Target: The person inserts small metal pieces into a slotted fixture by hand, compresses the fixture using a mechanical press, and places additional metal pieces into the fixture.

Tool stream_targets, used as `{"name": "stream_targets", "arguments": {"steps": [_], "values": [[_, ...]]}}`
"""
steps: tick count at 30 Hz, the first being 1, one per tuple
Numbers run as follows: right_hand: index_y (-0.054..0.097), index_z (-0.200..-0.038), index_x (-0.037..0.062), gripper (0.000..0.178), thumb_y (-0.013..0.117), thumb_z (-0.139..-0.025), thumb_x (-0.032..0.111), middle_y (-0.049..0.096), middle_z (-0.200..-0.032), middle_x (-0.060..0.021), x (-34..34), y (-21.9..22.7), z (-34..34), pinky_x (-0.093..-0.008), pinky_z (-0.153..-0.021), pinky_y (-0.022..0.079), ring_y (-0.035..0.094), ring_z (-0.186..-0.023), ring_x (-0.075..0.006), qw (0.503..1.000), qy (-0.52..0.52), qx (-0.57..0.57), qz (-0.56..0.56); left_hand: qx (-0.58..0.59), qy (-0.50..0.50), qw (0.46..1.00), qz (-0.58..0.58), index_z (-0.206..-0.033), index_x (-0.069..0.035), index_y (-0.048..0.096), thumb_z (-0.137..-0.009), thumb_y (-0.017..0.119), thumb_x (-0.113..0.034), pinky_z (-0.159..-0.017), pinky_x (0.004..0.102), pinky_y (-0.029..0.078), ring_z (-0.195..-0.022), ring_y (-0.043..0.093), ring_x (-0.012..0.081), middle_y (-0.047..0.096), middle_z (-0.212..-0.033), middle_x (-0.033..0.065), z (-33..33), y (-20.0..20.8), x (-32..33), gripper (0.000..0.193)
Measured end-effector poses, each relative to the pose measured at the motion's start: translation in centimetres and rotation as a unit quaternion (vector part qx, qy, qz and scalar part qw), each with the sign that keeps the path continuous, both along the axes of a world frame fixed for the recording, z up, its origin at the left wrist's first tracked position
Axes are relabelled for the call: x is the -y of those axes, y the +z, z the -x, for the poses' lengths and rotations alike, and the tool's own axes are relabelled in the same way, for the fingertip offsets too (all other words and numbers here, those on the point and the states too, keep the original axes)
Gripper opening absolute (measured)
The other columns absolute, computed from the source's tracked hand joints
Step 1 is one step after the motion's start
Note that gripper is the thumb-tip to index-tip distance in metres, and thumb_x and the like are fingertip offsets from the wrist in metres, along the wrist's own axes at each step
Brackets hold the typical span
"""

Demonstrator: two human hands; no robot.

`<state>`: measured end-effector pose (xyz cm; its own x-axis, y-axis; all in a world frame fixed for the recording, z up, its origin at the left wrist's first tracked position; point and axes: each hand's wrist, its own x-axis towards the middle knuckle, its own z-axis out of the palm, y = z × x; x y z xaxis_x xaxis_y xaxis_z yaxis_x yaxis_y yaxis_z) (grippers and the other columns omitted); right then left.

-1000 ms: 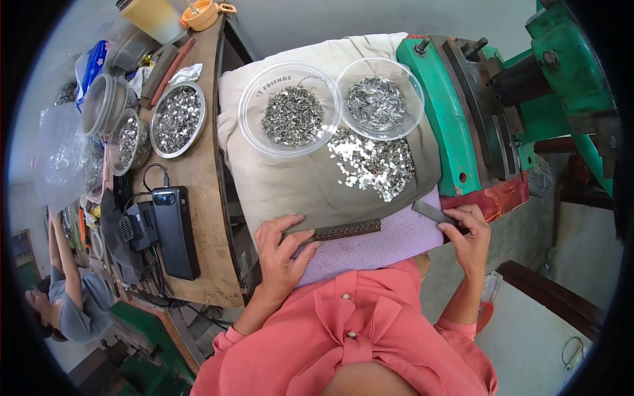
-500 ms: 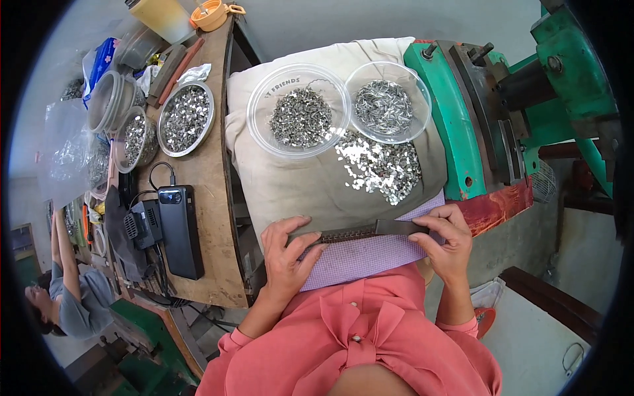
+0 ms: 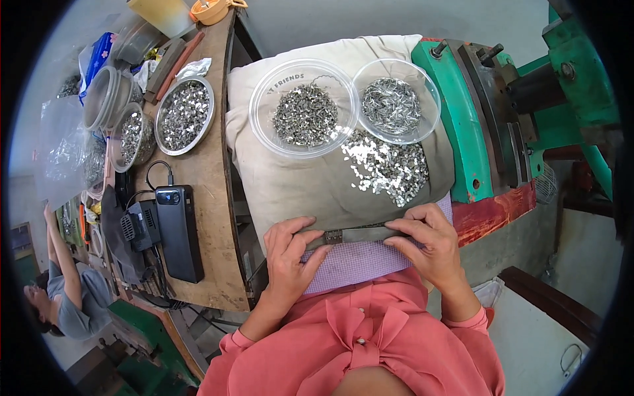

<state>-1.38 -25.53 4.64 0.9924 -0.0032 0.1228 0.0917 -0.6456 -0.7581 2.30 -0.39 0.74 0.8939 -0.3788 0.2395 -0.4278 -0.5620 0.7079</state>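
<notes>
Over purple cloth (image 3: 353,263), I saw the left hand (image 3: 284,254) pinching a slotted strip (image 3: 333,236); the right hand (image 3: 432,245) had thumb and fingers closed on a grey bar (image 3: 366,234) along it. Beyond lay metal chips (image 3: 393,173), then tubs (image 3: 262,125).

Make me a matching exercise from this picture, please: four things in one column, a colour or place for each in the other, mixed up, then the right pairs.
Things:
1. flat grey bar
2. black box-shaped device
3. loose silvery pieces
4. checked cloth

Colours and places:
A. spread on the grey-brown fabric
B. pale purple
C. held in the right hand
D. on the wooden table

Right pairs: 1-C, 2-D, 3-A, 4-B.
</notes>
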Motion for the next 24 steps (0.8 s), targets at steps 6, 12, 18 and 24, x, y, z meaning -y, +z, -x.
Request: {"name": "stream_targets", "arguments": {"steps": [6, 12, 18, 24], "values": [[0.074, -0.097, 0.0052, 0.028, 0.083, -0.072, 0.010, 0.058, -0.089, -0.0067, -1.2, 0.2, -1.1, -0.0357, -0.069, 0.049, 0.059, -0.081, -0.0242, 0.999, 0.051, -0.005, 0.019, -0.077, 0.050, 0.993, 0.067, -0.092, -0.003, 0.063, -0.081, 0.074, -0.009, -0.090, 0.0404, 0.041, -0.105, 0.058, 0.0322, 0.062, -0.120, 0.0153, 0.6, -0.1, -0.3, 0.017], [0.074, -0.097, 0.0053, 0.028, 0.083, -0.071, 0.011, 0.058, -0.088, -0.0064, -1.6, -0.4, -1.7, -0.0358, -0.069, 0.049, 0.059, -0.082, -0.0242, 0.997, 0.073, 0.002, 0.029, -0.055, 0.055, 0.997, -0.006, -0.086, -0.005, 0.062, -0.083, 0.072, -0.012, -0.090, 0.0411, 0.040, -0.107, 0.057, 0.0329, 0.061, -0.122, 0.0156, 0.1, 0.9, 0.7, 0.013], [0.074, -0.098, 0.0059, 0.030, 0.084, -0.070, 0.013, 0.058, -0.088, -0.0064, -1.5, -0.2, -1.5, -0.0344, -0.067, 0.048, 0.058, -0.080, -0.0238, 0.996, 0.074, 0.002, 0.038, -0.049, 0.050, 0.995, -0.065, -0.082, -0.006, 0.063, -0.080, 0.075, -0.012, -0.092, 0.0427, 0.038, -0.111, 0.054, 0.0331, 0.059, -0.125, 0.0150, 0.0, 1.7, 1.4, 0.014], [0.074, -0.102, 0.0044, 0.034, 0.084, -0.071, 0.017, 0.059, -0.089, -0.0073, -0.9, -0.2, 0.1, -0.0361, -0.069, 0.048, 0.058, -0.082, -0.0258, 0.998, -0.002, -0.006, 0.058, -0.053, 0.050, 0.994, -0.085, -0.082, -0.005, 0.063, -0.078, 0.076, -0.010, -0.092, 0.0426, 0.038, -0.111, 0.053, 0.0336, 0.059, -0.125, 0.0150, 0.3, 2.2, 1.6, 0.015]]}}
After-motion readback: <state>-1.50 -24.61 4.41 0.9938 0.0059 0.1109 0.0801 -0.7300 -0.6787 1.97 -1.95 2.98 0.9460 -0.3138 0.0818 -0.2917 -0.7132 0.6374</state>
